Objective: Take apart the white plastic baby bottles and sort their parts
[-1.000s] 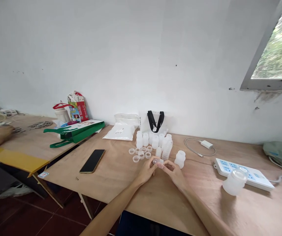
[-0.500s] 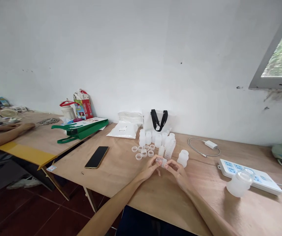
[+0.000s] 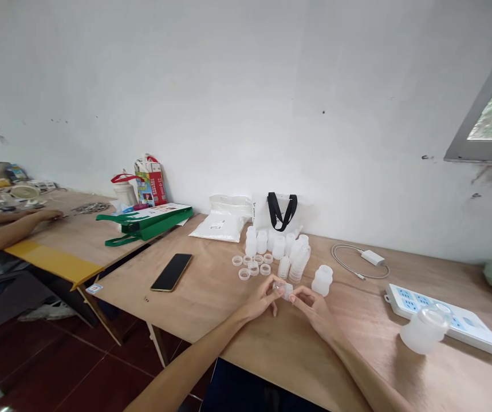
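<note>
In front of me, a small translucent plastic bottle part [image 3: 287, 292] is held between both hands above the table. My left hand [image 3: 265, 297] is closed on its left side, fingers curled round it. On its right side, my right hand [image 3: 310, 303] pinches the edge with thumb and fingertips. Its exact kind is hard to make out behind the fingers. Just beyond lie several clear plastic rings [image 3: 244, 274] and a group of frosted plastic bottles [image 3: 278, 247]. One more frosted bottle [image 3: 322, 280] stands to the right of my hands.
A phone [image 3: 171, 272] lies at the left. A white plastic package [image 3: 217, 227] and a white bag with black handles [image 3: 263, 214] are by the wall. Rightward are a charger [image 3: 373, 257], a power strip [image 3: 471, 329] and a larger bottle [image 3: 420, 335]. Another person's hand [image 3: 43, 216] rests on the neighbouring table.
The view has shifted slightly, so most things sit a little further right. Both hands keep hold of the small plastic part, with only slight finger movement.
</note>
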The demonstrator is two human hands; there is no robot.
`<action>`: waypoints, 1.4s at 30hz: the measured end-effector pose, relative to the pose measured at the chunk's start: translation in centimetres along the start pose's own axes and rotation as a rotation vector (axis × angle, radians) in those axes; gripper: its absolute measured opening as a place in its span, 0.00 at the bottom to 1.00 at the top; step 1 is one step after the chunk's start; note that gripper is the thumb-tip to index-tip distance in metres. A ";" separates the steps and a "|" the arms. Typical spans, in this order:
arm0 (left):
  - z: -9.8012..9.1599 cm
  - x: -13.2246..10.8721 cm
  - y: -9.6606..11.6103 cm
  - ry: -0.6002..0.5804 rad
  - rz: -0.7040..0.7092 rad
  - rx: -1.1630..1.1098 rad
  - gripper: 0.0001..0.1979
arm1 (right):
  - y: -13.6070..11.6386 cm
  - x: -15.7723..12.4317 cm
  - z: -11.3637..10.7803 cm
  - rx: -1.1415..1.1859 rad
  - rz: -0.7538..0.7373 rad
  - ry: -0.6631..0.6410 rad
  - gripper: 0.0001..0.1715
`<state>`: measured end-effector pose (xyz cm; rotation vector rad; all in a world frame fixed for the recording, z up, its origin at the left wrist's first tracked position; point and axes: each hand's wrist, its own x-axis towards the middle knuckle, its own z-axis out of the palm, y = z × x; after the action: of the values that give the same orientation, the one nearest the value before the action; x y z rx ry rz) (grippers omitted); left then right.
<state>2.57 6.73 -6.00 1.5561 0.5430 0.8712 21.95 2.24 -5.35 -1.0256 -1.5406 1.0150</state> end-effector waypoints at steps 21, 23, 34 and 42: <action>-1.3 -0.9 1.8 -0.021 -0.003 0.630 0.19 | 0.8 -0.1 0.9 -0.110 -0.029 -0.040 0.19; -1.4 -0.8 2.1 -0.057 0.026 0.560 0.19 | 0.5 -0.1 1.0 -0.113 -0.040 -0.019 0.19; -1.6 -0.3 0.9 0.045 0.077 0.326 0.20 | -0.5 -0.4 0.6 -0.200 -0.077 0.088 0.22; -3.3 0.1 -0.3 0.363 0.062 0.244 0.24 | -0.2 0.1 -1.5 -0.038 0.037 0.184 0.25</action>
<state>0.14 8.90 -6.24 1.6482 0.8918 1.1801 23.36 2.46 -4.91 -1.1447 -1.4000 0.8932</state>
